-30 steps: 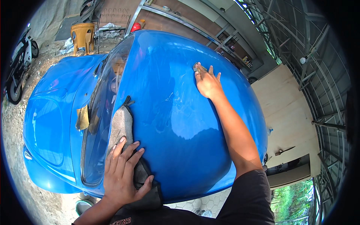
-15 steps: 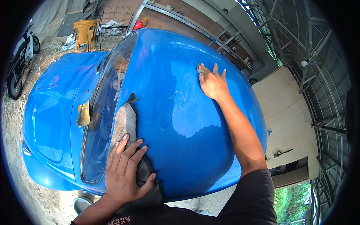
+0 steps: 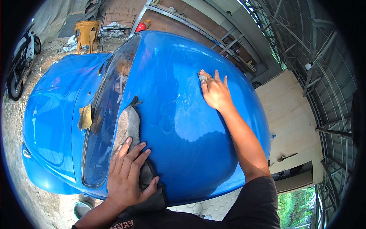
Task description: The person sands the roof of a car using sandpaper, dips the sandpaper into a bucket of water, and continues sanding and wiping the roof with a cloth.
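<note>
Where the roof's near edge meets the person's dark shirt [image 3: 164, 219], the grey cloth [image 3: 129, 120] lies along the windscreen [image 3: 99, 152], leaving a wide stretch of blue roof [image 3: 183, 160] open to its right. Matt and soft-looking, the cloth has a thin dark strip [image 3: 135, 101] at its far end; the roof is smooth, glossy and domed, marked with whitish smears. On the cloth's nearer part the left hand [image 3: 127, 173] rests palm down, its fingers loosely spread. Farther out, the right hand [image 3: 216, 91] pinches a small pale-grey piece [image 3: 202, 78] at the roof's surface, its outer fingers fanned apart. Well beyond, at upper left, stands a brown chair [image 3: 87, 33].
</note>
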The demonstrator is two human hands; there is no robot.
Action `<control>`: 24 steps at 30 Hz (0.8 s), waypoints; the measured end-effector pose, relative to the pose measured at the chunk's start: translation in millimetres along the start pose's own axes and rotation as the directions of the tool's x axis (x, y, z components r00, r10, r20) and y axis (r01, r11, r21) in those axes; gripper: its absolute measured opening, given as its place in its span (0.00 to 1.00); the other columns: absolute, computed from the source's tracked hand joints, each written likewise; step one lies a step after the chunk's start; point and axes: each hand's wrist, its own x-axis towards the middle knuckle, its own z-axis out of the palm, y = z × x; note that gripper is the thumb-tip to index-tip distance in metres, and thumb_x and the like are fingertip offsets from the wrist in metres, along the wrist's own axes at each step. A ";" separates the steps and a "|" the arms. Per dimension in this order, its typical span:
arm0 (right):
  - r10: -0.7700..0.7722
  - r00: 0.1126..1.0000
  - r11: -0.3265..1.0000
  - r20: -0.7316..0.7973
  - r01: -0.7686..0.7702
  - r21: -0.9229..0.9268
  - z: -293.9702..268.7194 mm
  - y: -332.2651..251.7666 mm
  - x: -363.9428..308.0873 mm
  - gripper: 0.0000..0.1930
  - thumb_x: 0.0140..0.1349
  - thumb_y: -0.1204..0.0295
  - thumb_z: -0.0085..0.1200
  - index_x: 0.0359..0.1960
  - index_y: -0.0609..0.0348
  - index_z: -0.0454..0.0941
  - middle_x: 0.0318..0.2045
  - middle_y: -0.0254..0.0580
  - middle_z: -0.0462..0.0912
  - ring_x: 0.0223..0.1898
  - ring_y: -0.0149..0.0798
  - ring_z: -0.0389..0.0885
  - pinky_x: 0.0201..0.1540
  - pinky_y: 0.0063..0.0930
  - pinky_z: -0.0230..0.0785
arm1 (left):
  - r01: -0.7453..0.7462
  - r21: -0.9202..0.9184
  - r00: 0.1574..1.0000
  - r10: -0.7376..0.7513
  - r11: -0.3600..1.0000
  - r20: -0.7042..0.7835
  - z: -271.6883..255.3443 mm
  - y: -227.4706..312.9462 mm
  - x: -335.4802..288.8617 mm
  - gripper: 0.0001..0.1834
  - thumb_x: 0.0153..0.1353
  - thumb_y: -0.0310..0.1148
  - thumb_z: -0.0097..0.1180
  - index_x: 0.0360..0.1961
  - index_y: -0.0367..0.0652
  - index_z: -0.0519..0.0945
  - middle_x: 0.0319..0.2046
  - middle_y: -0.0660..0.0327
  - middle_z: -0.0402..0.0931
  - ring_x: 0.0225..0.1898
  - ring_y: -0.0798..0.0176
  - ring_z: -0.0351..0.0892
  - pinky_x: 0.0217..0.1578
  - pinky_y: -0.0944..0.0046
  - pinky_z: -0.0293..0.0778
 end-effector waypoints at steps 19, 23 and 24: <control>0.090 0.996 0.995 -0.025 -0.091 -0.043 10.3 15.9 1.9 0.30 0.92 0.59 0.44 0.87 0.55 0.80 0.91 0.43 0.75 0.95 0.70 0.57 0.98 0.75 0.41 | -0.022 0.000 0.999 0.022 1.000 -0.034 3.5 0.3 1.0 0.42 0.66 0.45 0.78 0.77 0.37 0.81 0.77 0.42 0.83 0.85 0.25 0.74 0.82 0.28 0.68; -0.124 0.985 0.977 -0.118 0.142 0.158 34.1 5.3 -14.9 0.31 0.94 0.56 0.40 0.87 0.53 0.80 0.92 0.43 0.74 0.95 0.74 0.54 0.96 0.82 0.39 | -0.003 0.011 1.000 0.003 1.000 -0.023 0.9 -1.0 -2.0 0.42 0.66 0.45 0.77 0.77 0.37 0.81 0.77 0.42 0.83 0.85 0.24 0.74 0.83 0.27 0.68; -0.042 0.997 0.992 -0.072 0.051 0.117 21.8 12.5 -9.5 0.31 0.94 0.56 0.40 0.87 0.53 0.80 0.92 0.43 0.74 0.95 0.73 0.54 0.97 0.79 0.39 | -0.001 0.011 1.000 0.001 1.000 -0.030 0.8 -0.5 -0.8 0.42 0.66 0.46 0.78 0.78 0.37 0.82 0.77 0.43 0.83 0.86 0.26 0.73 0.83 0.27 0.67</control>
